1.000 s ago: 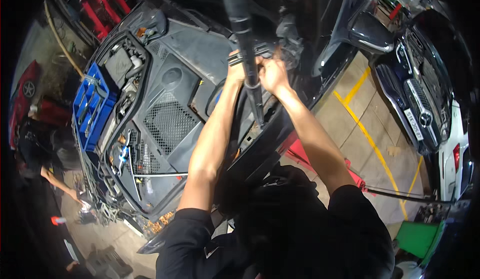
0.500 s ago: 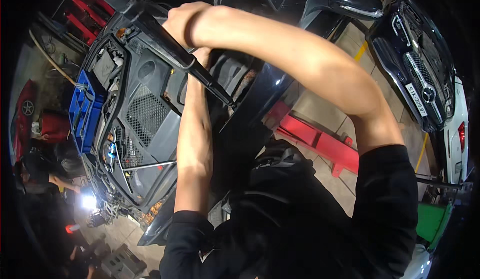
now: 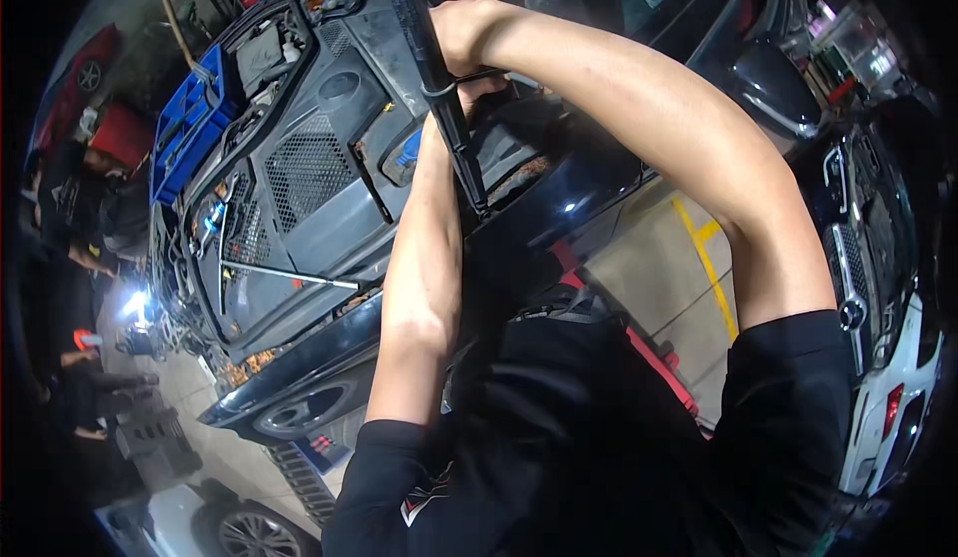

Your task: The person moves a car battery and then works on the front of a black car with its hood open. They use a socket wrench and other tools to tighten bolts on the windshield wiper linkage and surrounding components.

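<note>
A long black bar [image 3: 419, 48], jointed like a strut, slants down past my hands to the edge of the car's engine bay. Beside its upper part, my right hand [image 3: 461, 33] is bent at the wrist and curled, its fingertips hidden. Just below it is my left hand [image 3: 484, 88], closed and partly covered by the bar and my right wrist. Between the hands runs a thin dark rod or cable [image 3: 491, 76]; which hand holds it cannot be made out. A small blue object [image 3: 410, 149] lies in the engine bay left of my left forearm.
On the car's front stands a blue compartment tray [image 3: 205, 123]. A thin metal rod [image 3: 289, 275] lies across the black engine-bay covers [image 3: 309, 168]. People work near a bright lamp [image 3: 136, 304] at left. A dark side mirror [image 3: 773, 88] juts out at right; red lift arm [image 3: 659, 367] below.
My view has turned, so the car and tray sit further right. The bar now stands steeper in view. Both hands stay close together beside it, and the blue object has come into sight.
</note>
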